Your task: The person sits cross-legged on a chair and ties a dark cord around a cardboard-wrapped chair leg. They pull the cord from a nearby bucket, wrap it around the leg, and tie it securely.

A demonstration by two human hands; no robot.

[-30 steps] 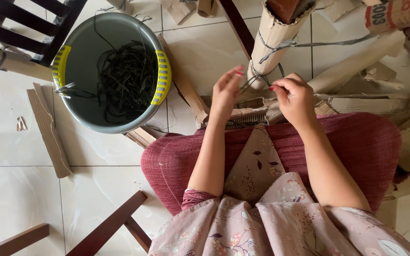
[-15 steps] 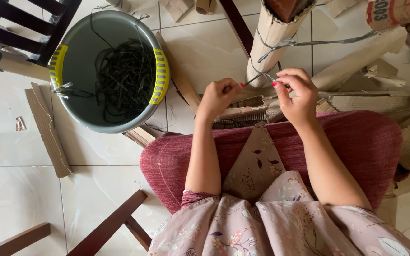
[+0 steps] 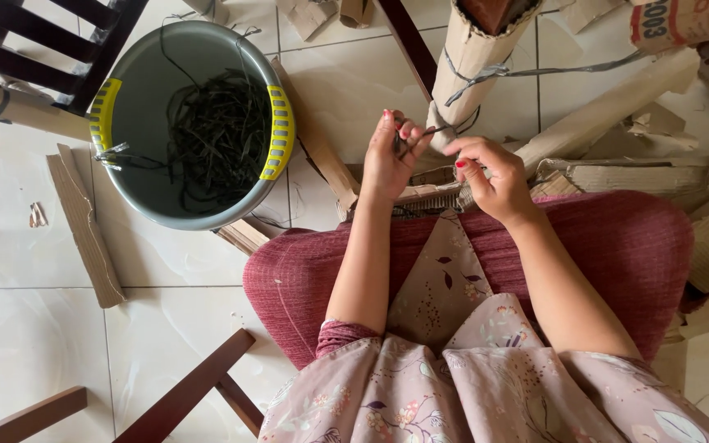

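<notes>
My left hand (image 3: 393,156) is raised in front of me, its fingers pinched on a thin dark strip (image 3: 422,136) that runs toward a cardboard-wrapped post (image 3: 471,61) bound with grey strapping. My right hand (image 3: 490,176) sits just to the right, fingers curled with red nails, over a flat woven piece (image 3: 424,197) lying at the edge of my lap; whether it grips the strip I cannot tell. Both hands are close together below the post.
A grey basin (image 3: 129,123) with yellow handles, holding a tangle of dark strips, stands on the tiled floor at left. Cardboard strips (image 3: 84,230) and rolled cardboard (image 3: 609,107) lie around. Dark wooden chair parts are at top left (image 3: 34,33) and bottom left (image 3: 182,398).
My left hand has risen and drawn the dark strip up toward the post. My right hand has lowered slightly and moved nearer my lap.
</notes>
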